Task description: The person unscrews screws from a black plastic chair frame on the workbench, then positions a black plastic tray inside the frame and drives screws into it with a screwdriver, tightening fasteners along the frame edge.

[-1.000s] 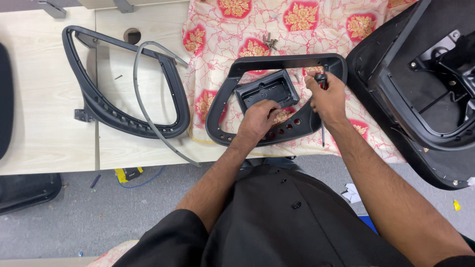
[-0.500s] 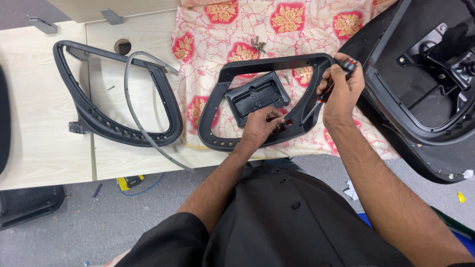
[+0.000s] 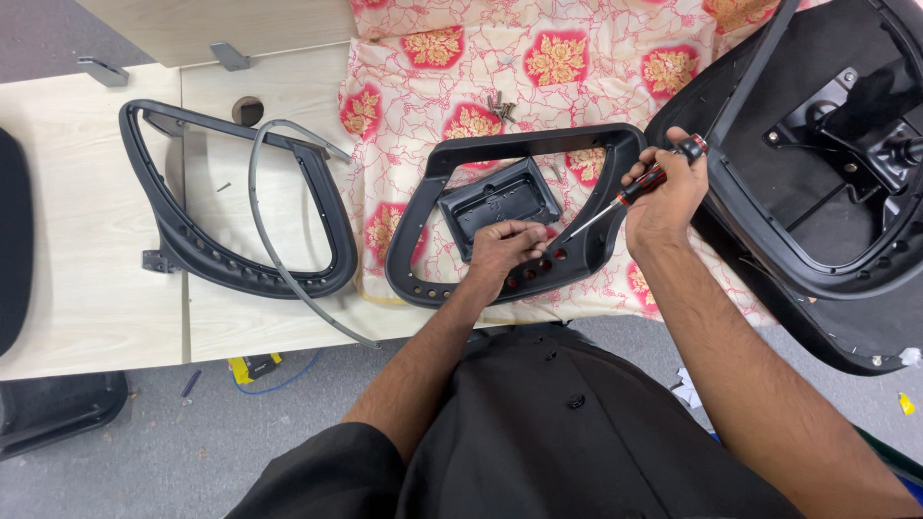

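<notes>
The right hand is holding a red-and-black screwdriver, grip wrapped around its handle; the left hand, fingers pressed together, is pinching the black chair armrest frame lying on the floral cloth.

— What is the person wearing?

— A black garment, plain, that fills the near middle of the view. It looks like a shirt or tunic with a front placket: two small dark round buttons sit one above the other along its centre, the farther one just below the collar edge.

— And the sleeves?

— Short or pushed up, I think; the cloth ends near the elbow on the left side, and both forearms are bare from there out. The left hand and right hand carry no gloves, and I see no watch or ring, though the wrists are small here.
</notes>
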